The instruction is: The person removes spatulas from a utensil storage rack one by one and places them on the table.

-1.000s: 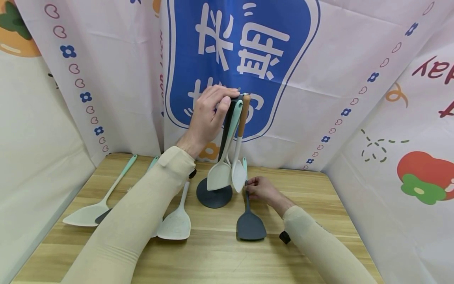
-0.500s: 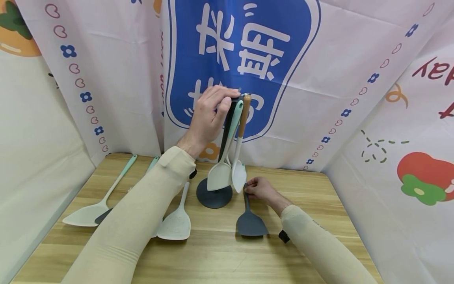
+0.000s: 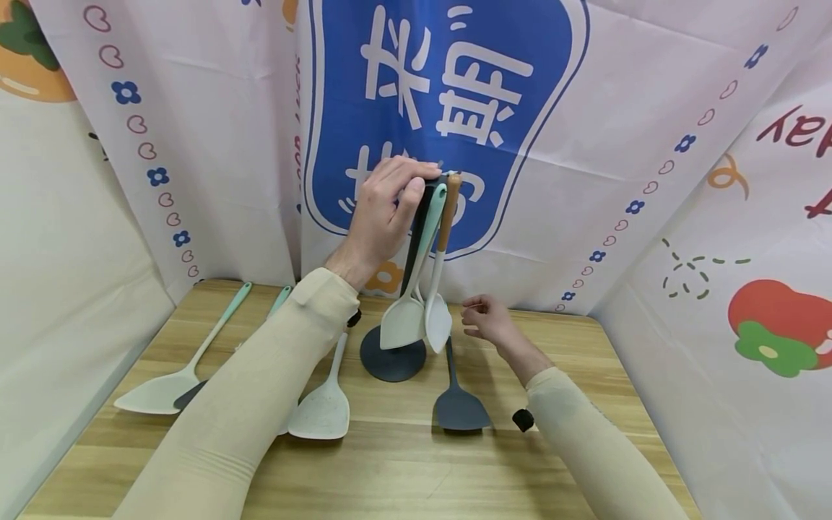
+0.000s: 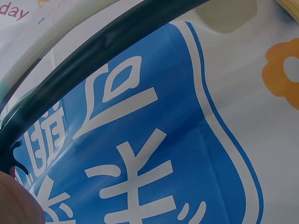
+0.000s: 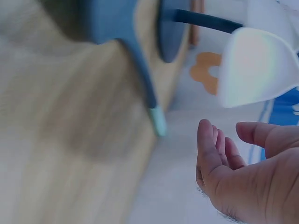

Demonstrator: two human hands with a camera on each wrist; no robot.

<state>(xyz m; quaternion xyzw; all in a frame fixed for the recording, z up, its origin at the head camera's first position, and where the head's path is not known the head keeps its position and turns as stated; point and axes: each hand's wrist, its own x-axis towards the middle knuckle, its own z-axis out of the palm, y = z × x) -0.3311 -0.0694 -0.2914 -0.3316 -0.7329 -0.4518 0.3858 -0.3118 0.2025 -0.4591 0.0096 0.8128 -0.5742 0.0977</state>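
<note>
Because its load might tip it, my left hand (image 3: 379, 207) reaches up, clamping the top of the dark, round-based stand (image 3: 398, 368); white-headed utensils (image 3: 401, 323) hang off it; the dark grey, mint-tipped spatula (image 3: 461, 410) lies rightward on the wood-grain table (image 3: 390, 477); my right hand (image 3: 497, 327) hovers near, thumb and fingers apart.

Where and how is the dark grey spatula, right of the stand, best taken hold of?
Probably by its slim handle, with the free right hand coming from above and the right. The spatula lies with its broad blade toward the head camera and its handle pointing away, while the stand and hanging utensils crowd the left side.
</note>
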